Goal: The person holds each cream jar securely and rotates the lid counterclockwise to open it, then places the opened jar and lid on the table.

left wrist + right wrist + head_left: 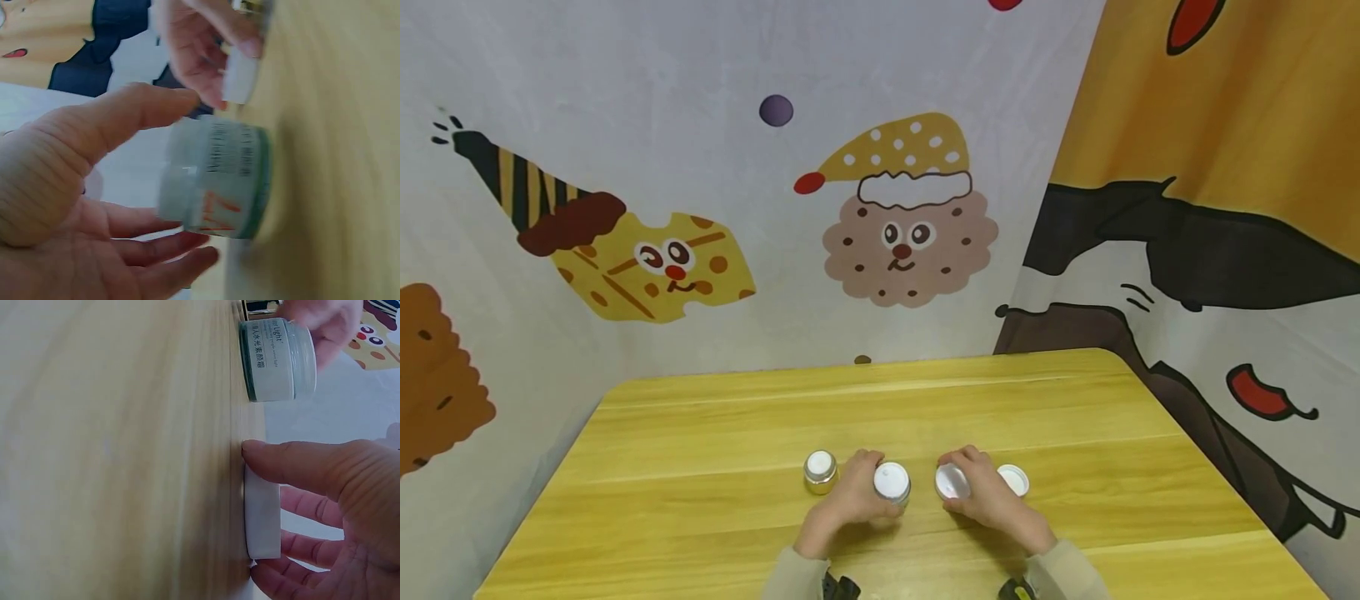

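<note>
In the head view my left hand (855, 492) curls round an open jar (892, 482) from its left side, thumb at the near side and fingers at the far side. The jar is clear-walled with a green base and printed label, and a white surface shows at its mouth. To its right, my right hand (985, 492) grips a white lid (952, 482) by its rim. In the right wrist view the lid (262, 512) lies flat at the tabletop, between thumb and fingers. The left wrist view is blurred; the jar (219, 178) stands between the left thumb and fingers.
A smaller gold jar (821, 472) with a white top stands left of my left hand. Beyond my right hand lies another round white lid (1014, 480). The wooden table (880, 408) ends at a patterned cloth (700, 50) behind it.
</note>
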A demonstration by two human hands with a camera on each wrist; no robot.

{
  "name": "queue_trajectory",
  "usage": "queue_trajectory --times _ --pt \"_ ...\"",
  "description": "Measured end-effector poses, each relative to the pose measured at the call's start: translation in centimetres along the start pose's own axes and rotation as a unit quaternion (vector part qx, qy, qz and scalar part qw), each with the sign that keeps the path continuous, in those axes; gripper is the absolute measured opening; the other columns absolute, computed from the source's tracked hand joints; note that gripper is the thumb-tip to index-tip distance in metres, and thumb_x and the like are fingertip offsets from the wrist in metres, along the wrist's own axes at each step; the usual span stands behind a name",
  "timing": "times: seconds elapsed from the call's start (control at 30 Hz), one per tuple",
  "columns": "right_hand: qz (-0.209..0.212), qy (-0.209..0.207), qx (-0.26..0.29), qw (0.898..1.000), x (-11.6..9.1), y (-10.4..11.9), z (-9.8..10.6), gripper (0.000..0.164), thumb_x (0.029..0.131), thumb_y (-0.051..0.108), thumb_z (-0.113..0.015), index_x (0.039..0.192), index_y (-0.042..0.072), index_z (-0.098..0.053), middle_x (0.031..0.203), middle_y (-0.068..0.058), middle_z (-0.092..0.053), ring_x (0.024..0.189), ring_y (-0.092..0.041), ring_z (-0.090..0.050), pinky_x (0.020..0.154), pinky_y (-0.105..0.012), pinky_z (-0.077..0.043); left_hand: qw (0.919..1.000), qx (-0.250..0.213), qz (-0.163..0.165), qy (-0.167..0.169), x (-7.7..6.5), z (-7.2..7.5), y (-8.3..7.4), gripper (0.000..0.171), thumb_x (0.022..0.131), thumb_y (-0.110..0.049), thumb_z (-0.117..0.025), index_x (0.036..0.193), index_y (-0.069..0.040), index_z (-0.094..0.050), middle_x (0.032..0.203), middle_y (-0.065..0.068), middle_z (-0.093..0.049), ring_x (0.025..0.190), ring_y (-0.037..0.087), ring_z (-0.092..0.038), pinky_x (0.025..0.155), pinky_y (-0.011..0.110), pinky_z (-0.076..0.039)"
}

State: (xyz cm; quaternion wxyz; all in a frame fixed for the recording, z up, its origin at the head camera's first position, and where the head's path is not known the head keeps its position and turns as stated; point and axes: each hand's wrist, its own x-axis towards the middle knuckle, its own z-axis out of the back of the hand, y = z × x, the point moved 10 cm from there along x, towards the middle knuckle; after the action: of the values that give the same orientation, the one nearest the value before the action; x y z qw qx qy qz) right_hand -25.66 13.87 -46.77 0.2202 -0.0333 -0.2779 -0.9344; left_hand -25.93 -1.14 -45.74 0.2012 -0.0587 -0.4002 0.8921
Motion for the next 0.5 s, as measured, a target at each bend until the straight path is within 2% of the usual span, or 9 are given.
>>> queue_trajectory --times 0.07,0.13,0.27,0.4,0.5 --pt "-0.006 0.006 0.000 1.000 -0.1 0.0 0.0 0.050 0.065 0.009 -0.084 0.108 0.005 -0.059 0.104 -0.011 -0.055 0.096 -0.032 -0.051 0.076 -0.045 -0.048 0.9997 -0.008 -0.013 -0.020 0.2 0.9 -0.4 0.065 0.070 -0.018 -0.080 0.119 0.014 -0.052 0.111 0.023 -0.055 0.104 0.039 -0.053 0.087 0.050 -0.047" --pt "-0.009 0.011 -0.002 1.000 -0.1 0.0 -0.1 0.053 0.065 0.013 -0.084 0.111 0.004 -0.059 0.106 -0.013 -0.055 0.097 -0.033 -0.051 0.076 -0.045 -0.049 0.9979 -0.006 -0.034 -0.055 0.3 2.1 -1.1 0.055 0.079 -0.017 -0.072 0.119 0.014 -0.052 0.117 0.028 -0.055 0.110 0.043 -0.051 0.091 0.052 -0.045" --pt "-0.009 0.008 -0.011 1.000 0.1 0.5 0.4 0.058 0.070 0.017 -0.082 0.118 -0.001 -0.056 0.112 -0.016 -0.054 0.100 -0.033 -0.051 0.078 -0.045 -0.050 0.9893 0.012 -0.072 -0.126 0.5 4.8 -2.8 0.040 0.092 -0.009 -0.055 0.122 0.016 -0.050 0.125 0.031 -0.051 0.118 0.045 -0.047 0.097 0.051 -0.041" --pt "-0.006 -0.034 -0.019 0.999 0.7 1.6 2.0 0.058 0.076 0.016 -0.077 0.124 -0.004 -0.052 0.119 -0.020 -0.054 0.106 -0.035 -0.051 0.085 -0.047 -0.049 0.9814 0.056 -0.070 -0.170 0.4 6.6 -4.0 0.046 0.095 -0.015 -0.052 0.129 0.015 -0.045 0.135 0.032 -0.041 0.128 0.045 -0.035 0.104 0.055 -0.031" --pt "-0.001 -0.077 -0.039 0.996 1.2 2.8 3.7 0.059 0.078 0.019 -0.076 0.127 -0.002 -0.051 0.124 -0.021 -0.053 0.112 -0.039 -0.049 0.087 -0.055 -0.046 0.9779 0.107 -0.056 -0.171 0.4 7.0 -4.4 0.057 0.094 -0.026 -0.054 0.137 0.009 -0.039 0.144 0.030 -0.028 0.136 0.044 -0.018 0.108 0.059 -0.018"
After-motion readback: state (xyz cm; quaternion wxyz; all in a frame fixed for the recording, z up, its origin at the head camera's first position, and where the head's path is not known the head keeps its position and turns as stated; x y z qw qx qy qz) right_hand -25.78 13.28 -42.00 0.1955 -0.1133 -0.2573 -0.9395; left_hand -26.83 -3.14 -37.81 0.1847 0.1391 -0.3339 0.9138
